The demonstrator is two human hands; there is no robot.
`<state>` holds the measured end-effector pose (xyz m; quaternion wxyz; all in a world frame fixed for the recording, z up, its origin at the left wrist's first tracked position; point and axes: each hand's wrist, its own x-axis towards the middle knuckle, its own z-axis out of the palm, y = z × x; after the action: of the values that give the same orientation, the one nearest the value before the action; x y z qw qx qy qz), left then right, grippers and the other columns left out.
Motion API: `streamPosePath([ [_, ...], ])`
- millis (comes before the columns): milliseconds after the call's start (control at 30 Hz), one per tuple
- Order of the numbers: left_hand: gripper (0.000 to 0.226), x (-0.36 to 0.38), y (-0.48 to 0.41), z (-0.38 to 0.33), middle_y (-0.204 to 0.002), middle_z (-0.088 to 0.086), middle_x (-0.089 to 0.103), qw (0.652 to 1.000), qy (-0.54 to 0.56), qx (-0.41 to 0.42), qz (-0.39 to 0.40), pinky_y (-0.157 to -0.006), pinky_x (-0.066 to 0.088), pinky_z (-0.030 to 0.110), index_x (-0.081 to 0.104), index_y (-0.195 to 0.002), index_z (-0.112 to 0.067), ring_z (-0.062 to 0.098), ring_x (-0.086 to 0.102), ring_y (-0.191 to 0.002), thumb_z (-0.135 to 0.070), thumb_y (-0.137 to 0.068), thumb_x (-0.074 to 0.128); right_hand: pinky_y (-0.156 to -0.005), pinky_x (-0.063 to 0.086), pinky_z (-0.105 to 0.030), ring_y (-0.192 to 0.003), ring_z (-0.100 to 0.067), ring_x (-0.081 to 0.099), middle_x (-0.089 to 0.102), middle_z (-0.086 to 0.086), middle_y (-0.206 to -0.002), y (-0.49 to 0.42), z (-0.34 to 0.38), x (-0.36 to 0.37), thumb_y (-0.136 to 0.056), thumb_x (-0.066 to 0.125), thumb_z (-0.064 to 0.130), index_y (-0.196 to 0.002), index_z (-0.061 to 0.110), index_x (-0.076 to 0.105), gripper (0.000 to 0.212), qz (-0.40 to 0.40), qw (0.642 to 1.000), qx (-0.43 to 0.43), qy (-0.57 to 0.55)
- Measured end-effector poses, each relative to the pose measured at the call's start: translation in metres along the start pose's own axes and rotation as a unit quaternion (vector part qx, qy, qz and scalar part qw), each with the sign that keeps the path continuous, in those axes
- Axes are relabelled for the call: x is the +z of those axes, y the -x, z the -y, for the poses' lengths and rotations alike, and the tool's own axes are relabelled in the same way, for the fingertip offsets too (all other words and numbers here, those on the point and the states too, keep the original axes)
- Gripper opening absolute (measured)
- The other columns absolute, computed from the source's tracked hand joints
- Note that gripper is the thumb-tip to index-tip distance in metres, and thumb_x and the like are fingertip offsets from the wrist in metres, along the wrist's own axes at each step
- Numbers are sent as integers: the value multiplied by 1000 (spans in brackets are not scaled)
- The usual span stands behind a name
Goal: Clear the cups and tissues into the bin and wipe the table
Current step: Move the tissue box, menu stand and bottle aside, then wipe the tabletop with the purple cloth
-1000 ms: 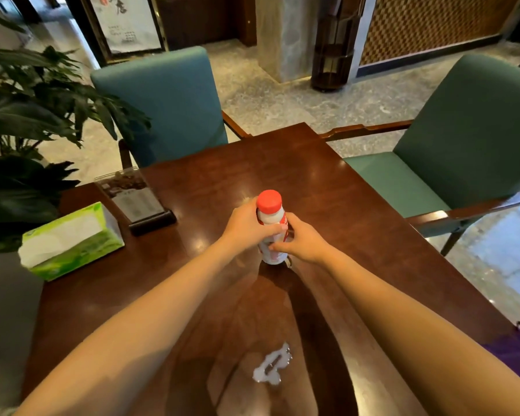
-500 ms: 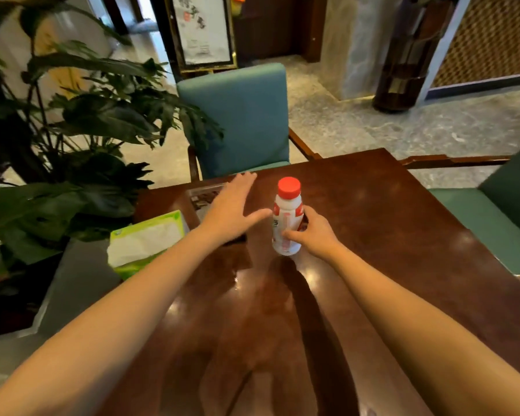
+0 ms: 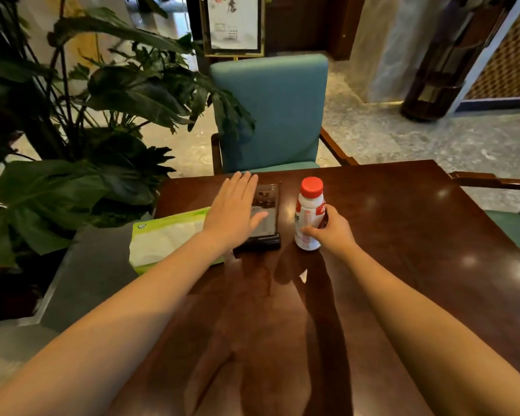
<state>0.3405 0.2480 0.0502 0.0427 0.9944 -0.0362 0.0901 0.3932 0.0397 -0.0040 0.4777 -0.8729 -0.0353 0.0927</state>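
A white bottle [image 3: 308,214] with a red cap stands upright on the dark wooden table [image 3: 403,250], near its far edge. My right hand [image 3: 330,232] is wrapped around the bottle's lower half from the right. My left hand [image 3: 237,210] is flat with fingers spread, hovering over a dark tilted sign stand [image 3: 266,223] to the left of the bottle. A green and white tissue pack [image 3: 168,238] lies at the table's left edge, beside my left wrist.
A teal chair [image 3: 270,112] faces the table's far side. A second chair's wooden arm [image 3: 493,180] and teal seat show at the right. A large leafy plant [image 3: 81,130] crowds the left. Marble floor lies beyond.
My left hand let go of the bottle and moved left over the sign stand. The right hand stays on the bottle. The view swung left, and the white spill near me left the frame.
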Motion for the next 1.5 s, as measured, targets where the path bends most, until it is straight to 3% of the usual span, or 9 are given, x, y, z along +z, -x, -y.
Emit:
streamPosePath([
  [367, 73, -4, 4, -6, -159, 8, 1, 1000, -11, -1, 14, -119, 1, 37, 1, -149, -13, 23, -4, -146, -50, -95, 36, -99, 41, -35, -125, -29, 49, 49, -13, -138, 1, -3, 0, -80, 72, 15, -135, 6, 35, 68, 3, 999, 33, -26],
  [533, 70, -17, 11, -28, -159, 8, 3, 999, -31, 26, 17, -117, -2, 39, 7, -149, -16, 24, -2, -146, -51, -95, 35, -109, 33, -40, -139, -29, 34, 29, -12, -154, 11, 11, -36, -82, 70, 26, -147, 8, 19, 84, 69, 993, 53, 75],
  [700, 62, -43, 13, -68, -155, 1, 23, 992, 55, 103, 50, -116, 1, 40, 15, -148, -24, 21, 15, -144, -49, -95, 35, -117, 24, -42, -145, -25, 20, 11, -5, -160, 47, 10, -89, -81, 66, 48, -151, 24, 7, 95, 202, 962, 67, 169],
  [800, 60, -54, 17, -96, -155, 0, 26, 991, 16, 118, 63, -115, -2, 49, 16, -148, -25, 27, 13, -144, -50, -96, 31, -116, 22, -42, -146, -24, 17, 11, -3, -160, 75, 9, -119, -82, 62, 52, -151, 25, 9, 91, 184, 953, 47, 235],
  [900, 63, -61, 25, -129, -158, -1, 12, 989, -25, 109, 94, -110, -7, 60, 13, -148, -27, 26, 0, -145, -56, -94, 26, -118, 19, -43, -147, -26, 12, 9, -2, -160, 104, 4, -150, -79, 60, 60, -151, 24, 9, 95, 163, 935, 21, 315],
  [1033, 68, -72, 37, -187, -159, 2, 2, 982, -38, 127, 133, -109, -6, 63, 7, -149, -27, 29, -7, -145, -59, -92, 26, -119, 16, -44, -147, -28, 6, 4, -3, -161, 151, -5, -197, -80, 54, 65, -151, 23, 5, 96, 106, 918, 11, 383],
  [1233, 70, -78, 58, -288, -159, 3, -2, 972, 15, 169, 163, -112, -3, 61, 5, -149, -29, 32, -10, -144, -60, -91, 30, -119, 18, -47, -147, -27, 9, 4, -3, -161, 235, -44, -278, -79, 54, 66, -151, 24, 8, 95, 44, 933, 18, 357],
  [1500, 70, -48, 121, -423, -159, 4, -1, 941, 26, 277, 191, -111, -3, 62, 5, -149, -27, 31, -10, -144, -59, -92, 28, -119, 16, -40, -146, -24, 14, 7, -5, -160, 353, -127, -351, -82, 56, 57, -150, 20, 12, 89, -14, 940, 46, 338],
])
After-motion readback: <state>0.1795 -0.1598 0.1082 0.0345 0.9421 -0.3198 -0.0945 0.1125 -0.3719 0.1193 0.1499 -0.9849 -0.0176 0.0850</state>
